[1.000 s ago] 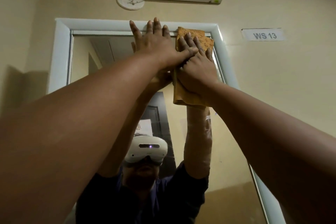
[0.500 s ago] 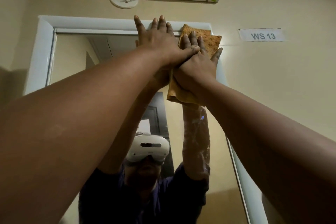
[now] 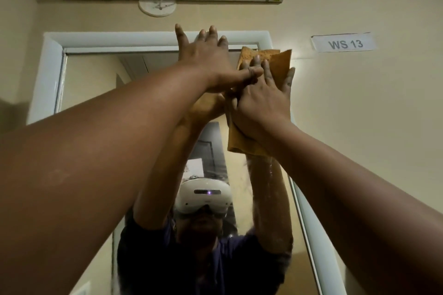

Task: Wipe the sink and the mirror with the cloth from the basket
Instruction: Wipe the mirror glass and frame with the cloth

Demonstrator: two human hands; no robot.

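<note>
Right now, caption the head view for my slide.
Both hands, left and right, press the cloth flat against the mirror's top right corner.

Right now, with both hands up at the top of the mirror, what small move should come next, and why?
Probably slide the cloth left along the glass. The right hand presses it flat at the mirror's upper right corner, partly over the white frame, and the left hand lies flat beside it, so the glass to the left looks not yet covered.
</note>
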